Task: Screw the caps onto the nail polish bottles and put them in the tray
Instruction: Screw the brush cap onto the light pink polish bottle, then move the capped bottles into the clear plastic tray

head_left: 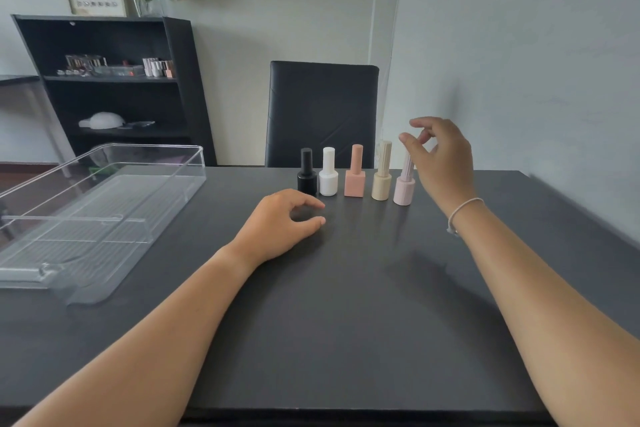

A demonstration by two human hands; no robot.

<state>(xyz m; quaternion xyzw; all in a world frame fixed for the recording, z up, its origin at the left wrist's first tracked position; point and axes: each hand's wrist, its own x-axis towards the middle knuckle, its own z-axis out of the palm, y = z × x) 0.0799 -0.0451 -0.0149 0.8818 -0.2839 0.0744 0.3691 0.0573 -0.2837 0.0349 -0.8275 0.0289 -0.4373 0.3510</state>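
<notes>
Just below and left of the right hand (441, 158), the lilac bottle (404, 182) stands upright at the right end of the row, its ribbed cap's long axis vertical. Thumb and forefinger are loosely parted, holding nothing. This hand is nearer; the left hand (282, 224) rests relaxed and empty on the table (346, 322), with the tray (104, 211) well beyond it.

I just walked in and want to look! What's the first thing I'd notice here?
A neat row of five little nail polish bottles at the far side of the dark table: black, white, peach, beige and pale pink. The right hand hovers by the pink one. A big clear tray sits on the left.
</notes>
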